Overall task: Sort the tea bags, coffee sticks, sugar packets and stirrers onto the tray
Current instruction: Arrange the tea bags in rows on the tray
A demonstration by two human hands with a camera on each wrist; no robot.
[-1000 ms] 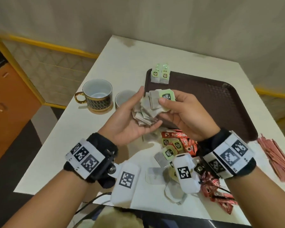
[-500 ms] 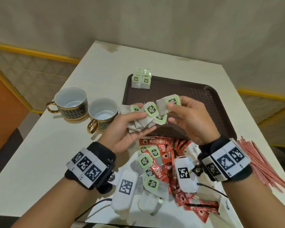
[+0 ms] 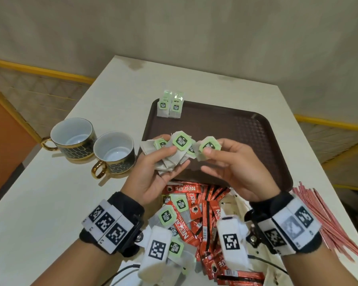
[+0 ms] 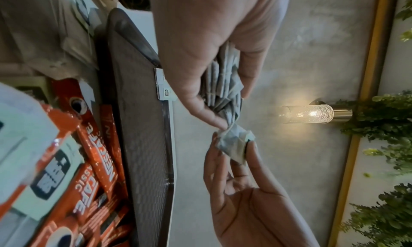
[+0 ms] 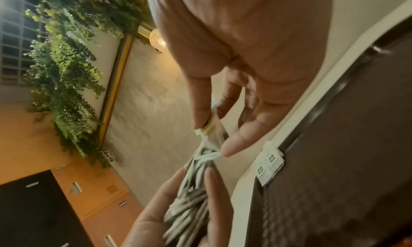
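My left hand (image 3: 153,172) holds a bunch of grey tea bags (image 3: 172,153) with green tags, thumb pressed on top, above the near left corner of the brown tray (image 3: 236,129). My right hand (image 3: 229,162) pinches a single tea bag (image 3: 207,148) by its green tag, right beside the bunch. The left wrist view shows the bunch (image 4: 223,81) in my fingers and the single bag (image 4: 234,143) pinched. Two neat stacks of tea bags (image 3: 170,106) stand at the tray's far left corner. Red coffee sticks (image 3: 196,213) and loose tea bags (image 3: 167,215) lie heaped below my wrists.
Two empty cups with gold handles (image 3: 74,137) (image 3: 114,153) stand left of the tray. A fan of red stirrers (image 3: 327,219) lies at the table's right edge. Pale sugar packets (image 3: 234,203) lie under my right wrist. The white table (image 3: 50,203) ends close to my body.
My view has tilted down, showing more of the heap. The right hand has drawn one tea bag slightly away to the right of the bunch in my left hand.
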